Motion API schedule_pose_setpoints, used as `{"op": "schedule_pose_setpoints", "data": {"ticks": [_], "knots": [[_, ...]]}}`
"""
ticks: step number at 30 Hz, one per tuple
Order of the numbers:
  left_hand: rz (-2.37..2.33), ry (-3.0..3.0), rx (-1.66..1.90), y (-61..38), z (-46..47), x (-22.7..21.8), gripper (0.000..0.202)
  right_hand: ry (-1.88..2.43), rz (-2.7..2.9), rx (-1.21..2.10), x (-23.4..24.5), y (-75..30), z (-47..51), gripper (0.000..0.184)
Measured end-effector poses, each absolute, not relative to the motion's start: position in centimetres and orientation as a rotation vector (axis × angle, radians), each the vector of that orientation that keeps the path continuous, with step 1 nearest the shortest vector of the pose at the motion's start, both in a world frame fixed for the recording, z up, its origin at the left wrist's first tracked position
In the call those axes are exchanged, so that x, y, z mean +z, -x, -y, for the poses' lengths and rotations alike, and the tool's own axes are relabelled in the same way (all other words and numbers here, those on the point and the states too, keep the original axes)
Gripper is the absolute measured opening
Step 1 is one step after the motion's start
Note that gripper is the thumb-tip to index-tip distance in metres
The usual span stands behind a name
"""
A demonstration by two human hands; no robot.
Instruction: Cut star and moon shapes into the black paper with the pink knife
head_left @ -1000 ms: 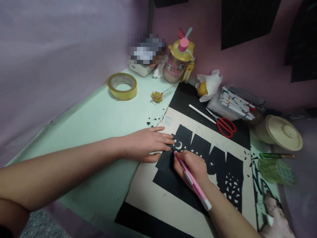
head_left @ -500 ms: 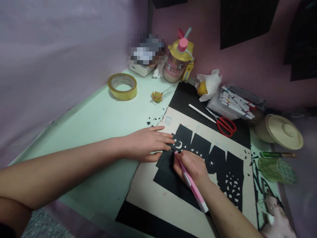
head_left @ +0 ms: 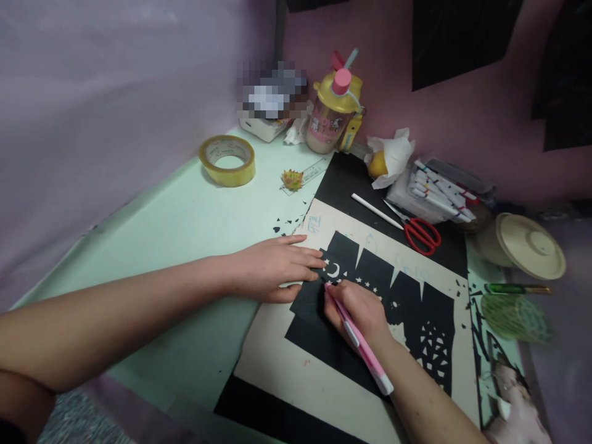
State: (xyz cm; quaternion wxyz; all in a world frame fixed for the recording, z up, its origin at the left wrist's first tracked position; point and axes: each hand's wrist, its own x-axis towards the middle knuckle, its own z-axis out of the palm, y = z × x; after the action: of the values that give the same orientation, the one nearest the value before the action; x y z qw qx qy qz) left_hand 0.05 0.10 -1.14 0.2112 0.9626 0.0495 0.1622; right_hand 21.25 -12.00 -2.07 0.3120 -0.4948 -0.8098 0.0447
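Black paper (head_left: 319,327) with cut-out stars, a crescent moon and a patch of small shapes lies on a cream board (head_left: 263,364). My left hand (head_left: 277,269) rests flat on the paper's left part, fingers spread and holding nothing. Close to its fingertips, my right hand (head_left: 358,311) grips a pink craft knife (head_left: 358,339) like a pen. The knife's tip points at the paper just below the crescent; its exact contact is too small to make out. My right hand and forearm hide part of the paper.
Red-handled scissors (head_left: 422,236) and a white stick (head_left: 377,211) lie behind the board. Around the table stand a tape roll (head_left: 227,161), a drink bottle (head_left: 329,117), a marker box (head_left: 437,191) and a lidded tub (head_left: 530,246). Paper scraps (head_left: 277,229) are scattered nearby.
The knife's rear end has swung slightly right and the view has shifted a little. My left hand stays in place on the paper.
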Motion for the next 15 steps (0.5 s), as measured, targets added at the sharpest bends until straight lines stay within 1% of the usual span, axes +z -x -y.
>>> {"op": "schedule_pose_setpoints", "data": {"ticks": [8, 15], "knots": [[-0.151, -2.684, 0.421, -0.05, -0.12, -0.98, 0.030, 1.305, 2.119, 0.116, -2.01, -21.07, 11.72, 0.012], [-0.141, -2.688, 0.425, -0.06, -0.11, -1.04, 0.031, 1.306, 2.094, 0.115, -1.93, -21.09, 11.84, 0.017]]}}
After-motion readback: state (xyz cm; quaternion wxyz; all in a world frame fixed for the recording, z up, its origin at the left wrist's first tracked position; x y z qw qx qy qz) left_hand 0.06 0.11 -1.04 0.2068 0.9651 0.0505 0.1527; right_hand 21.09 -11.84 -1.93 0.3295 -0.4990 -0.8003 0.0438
